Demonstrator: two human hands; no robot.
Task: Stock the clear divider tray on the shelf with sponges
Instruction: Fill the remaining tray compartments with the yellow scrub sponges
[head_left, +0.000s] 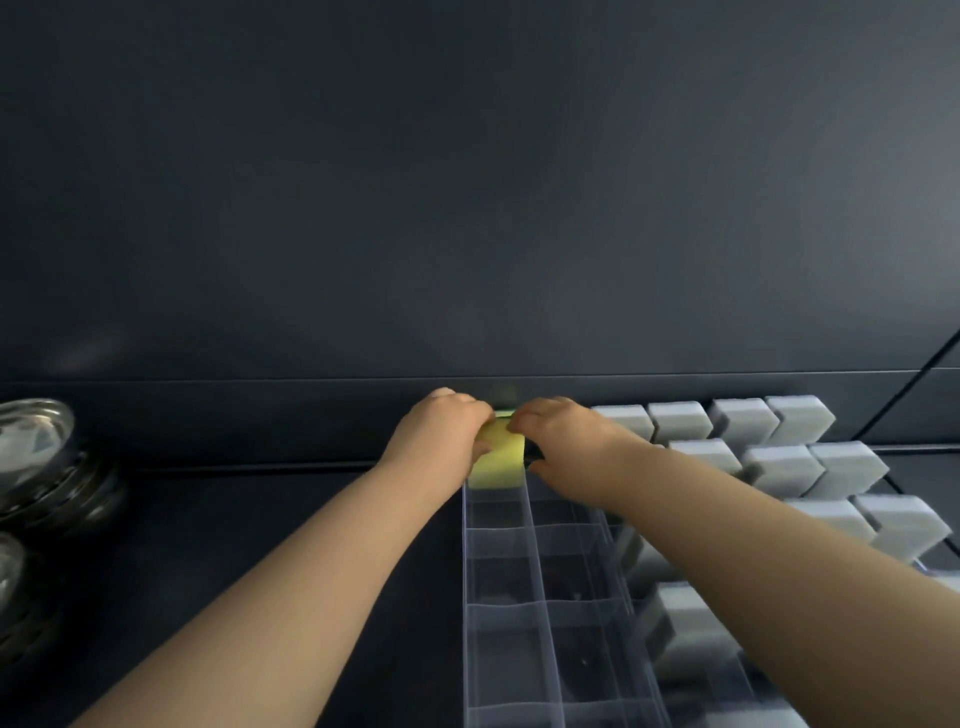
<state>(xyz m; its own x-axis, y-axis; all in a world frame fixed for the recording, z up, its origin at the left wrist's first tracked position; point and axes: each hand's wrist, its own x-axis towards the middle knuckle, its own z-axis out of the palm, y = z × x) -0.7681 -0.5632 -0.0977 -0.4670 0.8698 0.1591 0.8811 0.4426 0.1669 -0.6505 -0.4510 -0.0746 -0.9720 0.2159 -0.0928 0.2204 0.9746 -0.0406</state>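
Yellow sponge, green-backed, caught between both hands at the far end of the clear divider tray, close to the back edge of the shelf. Seemingly mid-placement: being pressed down into the farthest compartment of the tray's left column, lower part behind the clear wall, upper part standing proud. Left hand curled over the sponge's left side and top, fingers bent and clamped on the foam. Right hand gripping the right side the same way, fingers hooked over the top edge, thumb lower down beside a dark patch too blurred to name. Early going for the two left columns, judging by the run of bare compartments stretching toward the near edge of the shelf. Further right, grey sponges standing on edge in tilted rows; same tray or a neighbour, impossible to tell. Next, probably: push down evenly until seated square between the dividers, release with both hands, then fetch another for the adjoining slot. Calls for a light squeeze only, given soft foam prone to wedging and springing back. Off toward the left edge of the shelf, stacked metal bowls, well apart.
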